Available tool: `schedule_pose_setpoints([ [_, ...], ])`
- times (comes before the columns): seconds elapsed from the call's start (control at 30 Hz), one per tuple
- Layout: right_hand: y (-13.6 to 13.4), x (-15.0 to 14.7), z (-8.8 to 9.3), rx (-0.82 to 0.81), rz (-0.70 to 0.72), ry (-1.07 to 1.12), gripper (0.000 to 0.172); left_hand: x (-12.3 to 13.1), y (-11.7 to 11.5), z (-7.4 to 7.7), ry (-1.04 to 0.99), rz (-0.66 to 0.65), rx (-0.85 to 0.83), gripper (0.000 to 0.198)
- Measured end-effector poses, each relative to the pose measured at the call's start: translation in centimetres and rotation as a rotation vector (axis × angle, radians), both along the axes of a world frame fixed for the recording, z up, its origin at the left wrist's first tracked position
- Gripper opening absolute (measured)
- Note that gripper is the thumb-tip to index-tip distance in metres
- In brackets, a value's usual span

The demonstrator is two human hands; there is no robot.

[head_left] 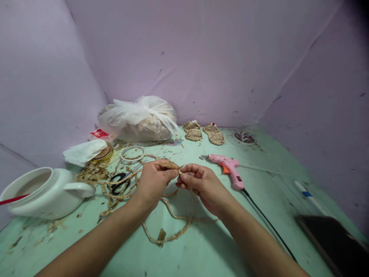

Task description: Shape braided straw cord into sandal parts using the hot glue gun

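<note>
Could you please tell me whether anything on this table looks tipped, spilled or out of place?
The white jar at the left seems tipped on its side, a red stick at its mouth. Fibre scraps litter the green table before it. The left hand and right hand pinch the braided rope.

You face a corner where lilac walls (201, 57), creased like stretched cloth and flecked with small dark marks, close in on three sides of a pale green bench (201, 250), scuffed and stained, under soft even light.
</note>
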State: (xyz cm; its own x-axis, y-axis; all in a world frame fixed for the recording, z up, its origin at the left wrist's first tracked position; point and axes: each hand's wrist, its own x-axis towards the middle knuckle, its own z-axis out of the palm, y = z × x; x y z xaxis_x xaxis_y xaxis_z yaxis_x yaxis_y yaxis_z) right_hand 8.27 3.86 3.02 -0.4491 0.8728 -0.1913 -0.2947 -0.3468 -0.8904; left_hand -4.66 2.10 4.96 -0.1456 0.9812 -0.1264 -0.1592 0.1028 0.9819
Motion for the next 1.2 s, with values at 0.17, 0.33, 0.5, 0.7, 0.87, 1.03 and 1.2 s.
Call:
schedule_pose_setpoints([
  [0.17, 0.5, 0.6, -0.1, 0.133, -0.045, -0.172, 0.021, 0.0, 0.0, -0.2, 0.015, 0.017, -0.011, 0.004],
  [0.33, 0.6, 0.8, 0.2, 0.140, -0.003, -0.233, 0.021, 0.2, -0.2, -0.8, -0.007, -0.003, -0.040, 0.005],
  [0.5, 0.4, 0.7, 0.1, 0.220, -0.021, -0.169, 0.017, 0.4, -0.4, -0.8, -0.020, -0.009, -0.058, 0.007],
  [0.7, 0.3, 0.6, 0.0, 0.297, -0.083, -0.184, 0.013, 0.4, -0.4, -0.4, -0.076, -0.012, -0.054, 0.006],
  [0.87, 0.2, 0.7, -0.1, 0.435, -0.080, -0.236, 0.007, 0.4, -0.3, -0.1, -0.167, -0.010, -0.108, 0.008],
  [1.03, -0.2, 0.9, -0.4, 0.831, -0.115, -0.433, 0.009, 0.1, -0.1, 0.3, -0.173, 0.037, -0.080, 0.007],
  [1.2, -0.5, 0.8, 0.0, 0.554, -0.047, -0.268, 0.009, -0.2, 0.0, 0.8, -0.111, 0.039, -0.012, 0.007],
])
